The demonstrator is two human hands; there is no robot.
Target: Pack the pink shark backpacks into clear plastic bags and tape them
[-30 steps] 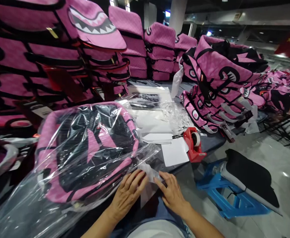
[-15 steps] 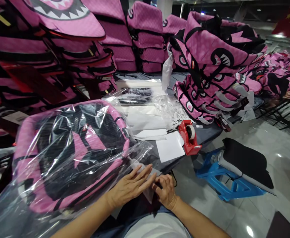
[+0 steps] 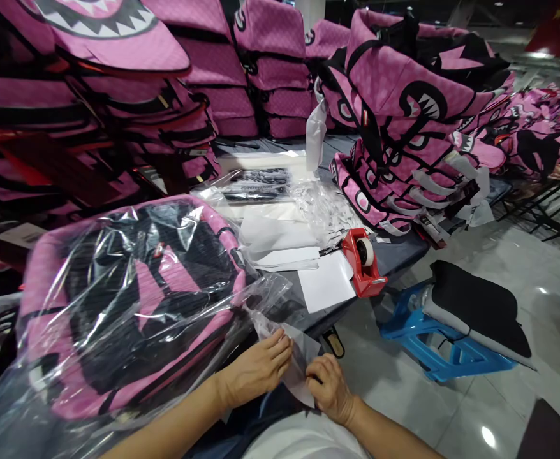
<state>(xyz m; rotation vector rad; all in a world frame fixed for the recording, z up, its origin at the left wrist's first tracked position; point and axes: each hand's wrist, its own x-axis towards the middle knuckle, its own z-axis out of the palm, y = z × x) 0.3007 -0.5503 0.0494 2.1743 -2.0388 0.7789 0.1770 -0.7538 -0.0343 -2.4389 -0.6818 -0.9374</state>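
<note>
Stacks of pink backpacks [image 3: 117,95] wall off the far left, another heap [image 3: 404,121] sits far right. A red tape dispenser [image 3: 362,271] stands beside white paper sheets [image 3: 325,287] right of my work; a blue stool [image 3: 433,344] is on the floor. My left hand [image 3: 256,373] lies palm down, fingers pressing the clear plastic bag [image 3: 131,306] at its mouth. My right hand [image 3: 330,389] curls, pinching the bag's flap [image 3: 299,363] between us. The bagged backpack [image 3: 136,293] lies left of both hands.
</note>
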